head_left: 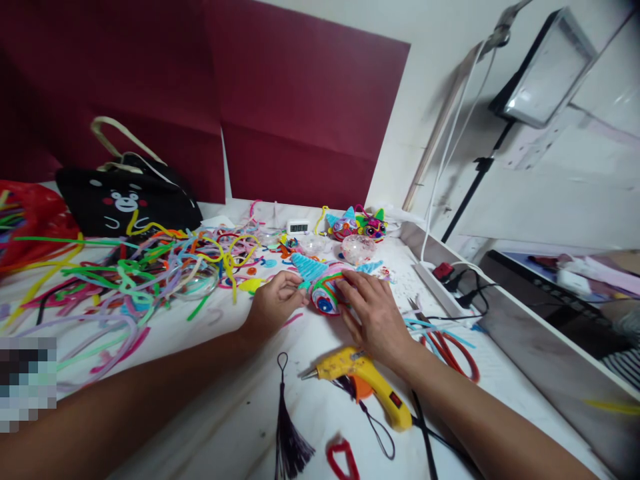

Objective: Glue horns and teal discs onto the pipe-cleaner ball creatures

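Note:
A round animal head made of coiled pipe cleaners (325,293) in pink, orange, green and white lies on the table, with a blue eye and light-blue pointed ears. My right hand (373,310) is curved over its right side and grips it. My left hand (277,300) has its fingers pinched together at the head's left side, with a small teal pipe-cleaner piece (304,285) at the fingertips. Just below my right hand lies a yellow hot glue gun (350,363), its nozzle pointing left. A dark purple tassel (290,427) lies nearer to me.
Loose pipe cleaners (170,260) are heaped on the left, before a black bag (125,200). Two finished heads (357,225), clear balls (357,248) and a digital timer (299,227) stand behind. Red-handled scissors (450,350) and a power strip (445,290) lie right.

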Action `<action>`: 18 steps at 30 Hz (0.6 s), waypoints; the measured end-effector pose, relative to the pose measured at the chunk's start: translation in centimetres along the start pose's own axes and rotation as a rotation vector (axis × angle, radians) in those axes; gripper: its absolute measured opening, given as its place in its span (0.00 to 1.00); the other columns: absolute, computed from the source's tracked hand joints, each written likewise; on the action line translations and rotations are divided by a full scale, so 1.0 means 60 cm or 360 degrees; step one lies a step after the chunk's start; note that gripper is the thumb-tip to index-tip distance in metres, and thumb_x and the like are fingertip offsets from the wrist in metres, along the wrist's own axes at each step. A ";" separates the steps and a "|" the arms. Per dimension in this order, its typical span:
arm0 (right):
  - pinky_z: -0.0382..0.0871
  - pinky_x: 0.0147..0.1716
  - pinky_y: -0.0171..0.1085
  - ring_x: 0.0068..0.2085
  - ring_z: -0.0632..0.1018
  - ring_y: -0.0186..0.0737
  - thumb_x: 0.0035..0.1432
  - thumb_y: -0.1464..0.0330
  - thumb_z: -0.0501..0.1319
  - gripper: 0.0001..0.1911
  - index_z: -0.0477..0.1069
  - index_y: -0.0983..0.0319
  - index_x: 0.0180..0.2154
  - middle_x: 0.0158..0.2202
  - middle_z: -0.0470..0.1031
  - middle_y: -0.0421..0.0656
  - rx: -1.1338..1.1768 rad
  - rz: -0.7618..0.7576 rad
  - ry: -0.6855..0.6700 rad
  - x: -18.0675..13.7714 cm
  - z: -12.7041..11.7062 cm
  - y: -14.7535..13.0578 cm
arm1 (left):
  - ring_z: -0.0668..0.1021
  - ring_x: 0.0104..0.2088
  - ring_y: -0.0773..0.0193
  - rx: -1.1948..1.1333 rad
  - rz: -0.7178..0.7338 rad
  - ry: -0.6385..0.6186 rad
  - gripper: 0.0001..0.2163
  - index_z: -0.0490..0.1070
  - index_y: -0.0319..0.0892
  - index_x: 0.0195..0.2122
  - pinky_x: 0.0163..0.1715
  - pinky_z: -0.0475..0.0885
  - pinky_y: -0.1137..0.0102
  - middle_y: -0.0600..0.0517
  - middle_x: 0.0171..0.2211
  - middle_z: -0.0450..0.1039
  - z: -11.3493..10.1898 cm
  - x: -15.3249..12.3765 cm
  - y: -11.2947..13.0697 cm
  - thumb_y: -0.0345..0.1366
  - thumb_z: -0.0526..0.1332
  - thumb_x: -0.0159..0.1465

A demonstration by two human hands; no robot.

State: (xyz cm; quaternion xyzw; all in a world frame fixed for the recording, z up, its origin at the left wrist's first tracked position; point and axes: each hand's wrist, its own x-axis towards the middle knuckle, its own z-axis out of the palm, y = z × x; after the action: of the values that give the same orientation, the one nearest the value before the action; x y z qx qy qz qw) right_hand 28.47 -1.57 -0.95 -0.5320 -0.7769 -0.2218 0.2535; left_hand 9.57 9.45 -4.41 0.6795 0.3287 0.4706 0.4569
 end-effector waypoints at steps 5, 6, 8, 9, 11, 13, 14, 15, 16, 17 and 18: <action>0.62 0.53 0.52 0.56 0.67 0.53 0.64 0.69 0.56 0.19 0.66 0.66 0.56 0.58 0.68 0.54 -0.0013 -0.0006 0.0000 0.000 0.000 0.001 | 0.83 0.29 0.57 0.0077 -0.0003 -0.0013 0.11 0.65 0.42 0.36 0.30 0.79 0.67 0.54 0.26 0.75 -0.001 0.000 -0.004 0.38 0.64 0.54; 0.62 0.52 0.52 0.56 0.67 0.53 0.64 0.69 0.56 0.19 0.66 0.66 0.56 0.58 0.68 0.54 -0.0013 -0.0006 0.0001 0.000 0.000 0.001 | 0.83 0.29 0.57 0.0097 -0.0002 -0.0013 0.11 0.65 0.42 0.36 0.30 0.78 0.67 0.54 0.26 0.75 -0.001 0.000 -0.005 0.38 0.64 0.54; 0.62 0.52 0.51 0.56 0.67 0.54 0.64 0.69 0.56 0.19 0.66 0.66 0.56 0.58 0.68 0.54 -0.0009 -0.0006 -0.0005 0.000 0.000 0.000 | 0.83 0.29 0.57 0.0114 -0.0001 -0.0020 0.11 0.65 0.42 0.36 0.31 0.78 0.67 0.54 0.26 0.75 -0.003 0.000 -0.005 0.37 0.63 0.54; 0.62 0.52 0.51 0.56 0.67 0.54 0.64 0.69 0.56 0.19 0.66 0.66 0.56 0.58 0.68 0.54 -0.0006 -0.0003 -0.0010 0.000 0.000 0.000 | 0.83 0.29 0.57 0.0105 -0.0003 -0.0030 0.11 0.65 0.42 0.37 0.31 0.78 0.67 0.54 0.26 0.75 -0.004 -0.001 -0.005 0.37 0.63 0.55; 0.62 0.52 0.51 0.56 0.67 0.54 0.64 0.69 0.56 0.19 0.66 0.66 0.56 0.58 0.68 0.54 -0.0003 0.0006 -0.0021 0.000 -0.001 -0.001 | 0.83 0.30 0.57 0.0068 -0.0004 -0.0054 0.11 0.65 0.42 0.37 0.31 0.78 0.67 0.54 0.26 0.75 -0.006 -0.002 -0.005 0.38 0.63 0.55; 0.62 0.52 0.52 0.56 0.67 0.54 0.64 0.69 0.56 0.19 0.66 0.66 0.56 0.58 0.68 0.54 -0.0001 0.0011 -0.0022 0.000 -0.001 -0.001 | 0.83 0.30 0.57 0.0046 -0.0010 -0.0071 0.11 0.65 0.42 0.38 0.30 0.77 0.67 0.54 0.26 0.74 -0.006 -0.003 -0.004 0.38 0.63 0.55; 0.62 0.52 0.52 0.56 0.67 0.54 0.64 0.69 0.56 0.19 0.66 0.65 0.56 0.58 0.68 0.54 0.0000 0.0012 -0.0016 0.000 -0.001 -0.001 | 0.82 0.29 0.58 0.0048 -0.0014 -0.0073 0.12 0.65 0.42 0.38 0.30 0.77 0.67 0.54 0.26 0.74 -0.006 -0.004 -0.002 0.38 0.63 0.55; 0.62 0.52 0.52 0.56 0.67 0.54 0.64 0.69 0.56 0.19 0.66 0.65 0.56 0.58 0.68 0.54 0.0002 0.0011 -0.0010 0.000 -0.001 -0.001 | 0.82 0.29 0.58 0.0055 -0.0020 -0.0069 0.12 0.65 0.42 0.37 0.29 0.77 0.68 0.54 0.26 0.74 -0.006 -0.004 0.000 0.38 0.63 0.54; 0.62 0.52 0.52 0.56 0.67 0.54 0.64 0.69 0.56 0.19 0.66 0.65 0.56 0.58 0.68 0.54 0.0005 0.0010 -0.0003 0.000 -0.001 0.000 | 0.81 0.28 0.59 0.0065 -0.0027 -0.0064 0.12 0.65 0.43 0.37 0.28 0.76 0.68 0.54 0.26 0.74 -0.005 -0.005 0.003 0.38 0.64 0.53; 0.62 0.52 0.52 0.56 0.67 0.54 0.64 0.69 0.56 0.19 0.66 0.65 0.56 0.58 0.68 0.54 0.0009 0.0010 0.0004 0.000 -0.001 0.000 | 0.81 0.28 0.60 0.0077 -0.0036 -0.0061 0.13 0.65 0.43 0.37 0.28 0.75 0.69 0.55 0.26 0.73 -0.004 -0.005 0.007 0.37 0.64 0.52; 0.62 0.52 0.51 0.56 0.67 0.54 0.64 0.69 0.56 0.19 0.66 0.65 0.56 0.58 0.68 0.54 0.0013 0.0011 0.0004 0.000 0.000 0.000 | 0.80 0.28 0.61 0.0089 -0.0045 -0.0062 0.13 0.65 0.43 0.37 0.28 0.75 0.69 0.55 0.26 0.72 -0.003 -0.005 0.010 0.37 0.65 0.52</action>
State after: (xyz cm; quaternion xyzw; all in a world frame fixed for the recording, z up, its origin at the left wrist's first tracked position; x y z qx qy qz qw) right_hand 28.50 -1.58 -0.92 -0.5333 -0.7756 -0.2183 0.2576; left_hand 9.31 9.00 -3.94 0.6964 0.3423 0.4415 0.4505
